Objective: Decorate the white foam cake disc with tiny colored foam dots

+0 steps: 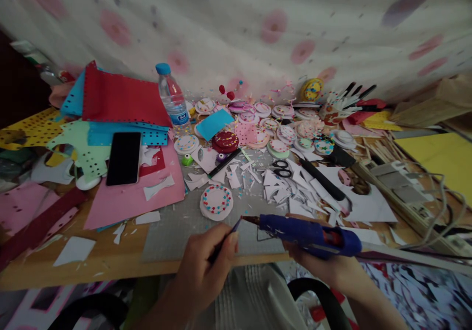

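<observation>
A handicraft workspace is shown by a wooden table point(118, 256) strewn with white paper scraps point(276, 192), coloured sheets point(125, 96), scissors point(281, 172) and decorated discs point(217, 203), where a blue glue gun point(295, 230) is held; a homelike touch is lent by the flower-patterned fabric point(221, 30) hung behind.

From view centre: at 4 o'clock, the glue gun point(309, 234) is showing a smooth plastic body. At 10 o'clock, the bottle point(172, 94) is presenting clear, glossy plastic. At 9 o'clock, the phone point(124, 158) is presenting a glossy screen. At 8 o'clock, the counter point(110, 266) is exposing wood. At 12 o'clock, the curtain point(221, 30) is showing matt cloth.
</observation>
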`<state>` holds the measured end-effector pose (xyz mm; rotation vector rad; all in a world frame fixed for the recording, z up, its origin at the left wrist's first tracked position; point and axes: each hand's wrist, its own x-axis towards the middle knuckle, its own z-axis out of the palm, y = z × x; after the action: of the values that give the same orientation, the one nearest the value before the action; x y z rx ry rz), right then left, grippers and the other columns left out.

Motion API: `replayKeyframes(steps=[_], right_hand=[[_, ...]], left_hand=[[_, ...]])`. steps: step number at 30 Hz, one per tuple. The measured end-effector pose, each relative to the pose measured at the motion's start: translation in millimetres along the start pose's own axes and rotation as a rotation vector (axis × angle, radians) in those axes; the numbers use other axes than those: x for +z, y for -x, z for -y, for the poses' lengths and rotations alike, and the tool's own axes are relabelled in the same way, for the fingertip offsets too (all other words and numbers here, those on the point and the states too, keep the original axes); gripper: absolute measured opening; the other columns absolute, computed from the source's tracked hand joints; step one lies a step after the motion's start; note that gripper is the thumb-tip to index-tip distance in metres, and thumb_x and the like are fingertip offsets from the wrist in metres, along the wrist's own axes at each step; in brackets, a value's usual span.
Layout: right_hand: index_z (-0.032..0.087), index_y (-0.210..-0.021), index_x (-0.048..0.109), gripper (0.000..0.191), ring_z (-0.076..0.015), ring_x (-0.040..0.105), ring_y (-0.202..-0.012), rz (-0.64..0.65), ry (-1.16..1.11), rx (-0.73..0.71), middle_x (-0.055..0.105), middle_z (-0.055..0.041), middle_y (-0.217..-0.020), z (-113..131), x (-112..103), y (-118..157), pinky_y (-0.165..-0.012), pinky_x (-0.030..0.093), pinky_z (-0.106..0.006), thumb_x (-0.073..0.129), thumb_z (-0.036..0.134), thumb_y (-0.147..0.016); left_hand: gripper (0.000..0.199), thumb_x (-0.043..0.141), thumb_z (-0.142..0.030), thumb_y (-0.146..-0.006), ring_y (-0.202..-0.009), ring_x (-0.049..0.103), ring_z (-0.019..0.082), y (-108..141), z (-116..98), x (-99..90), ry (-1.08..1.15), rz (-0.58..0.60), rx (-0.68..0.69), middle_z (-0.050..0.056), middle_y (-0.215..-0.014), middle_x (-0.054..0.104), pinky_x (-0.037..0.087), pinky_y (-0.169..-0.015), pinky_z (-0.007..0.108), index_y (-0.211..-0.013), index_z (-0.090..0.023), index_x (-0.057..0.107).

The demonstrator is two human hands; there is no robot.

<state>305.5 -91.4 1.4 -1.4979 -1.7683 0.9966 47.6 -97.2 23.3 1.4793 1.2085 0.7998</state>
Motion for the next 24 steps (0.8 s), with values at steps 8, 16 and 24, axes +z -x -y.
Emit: replayKeyframes(steps=[8,16,24], right_hand=[[0.02,-0.105,0.063,0.032,-0.0218,0.07,-0.072,0.006,0.031,0.008,0.071,-0.0069,-0.087,10,0,-2,-0.065,0.061,-0.032,0.067,0.035,-0.077],[0.02,-0.103,0.063,0.033,-0.022,0.07,-0.07,0.011,0.042,0.024,0.072,-0.0058,-0.083,4,-2,-2,-0.063,0.06,-0.031,0.07,0.033,-0.074],[0.021,-0.103,0.063,0.032,-0.021,0.069,-0.068,-0.073,-0.059,0.088,0.071,-0.0039,-0.081,19,6,1,-0.061,0.059,-0.029,0.069,0.03,-0.072]], left_hand=[[0.033,0.037,-0.033,-0.098,-0.036,0.031,0.006,-1,0,0.4,0.008,0.014,-0.008,-0.009,-0.044,0.03,0.023,-0.038,0.02,-0.069,-0.02,0.044],[0.033,0.038,-0.033,-0.098,-0.036,0.032,0.005,1,3,1.8,-0.01,-0.005,0.009,-0.009,-0.046,0.03,0.024,-0.039,0.019,-0.069,-0.019,0.044],[0.033,0.038,-0.034,-0.098,-0.035,0.032,0.006,-2,2,1.0,0.001,0.008,-0.011,-0.009,-0.045,0.031,0.025,-0.038,0.019,-0.069,-0.019,0.046]])
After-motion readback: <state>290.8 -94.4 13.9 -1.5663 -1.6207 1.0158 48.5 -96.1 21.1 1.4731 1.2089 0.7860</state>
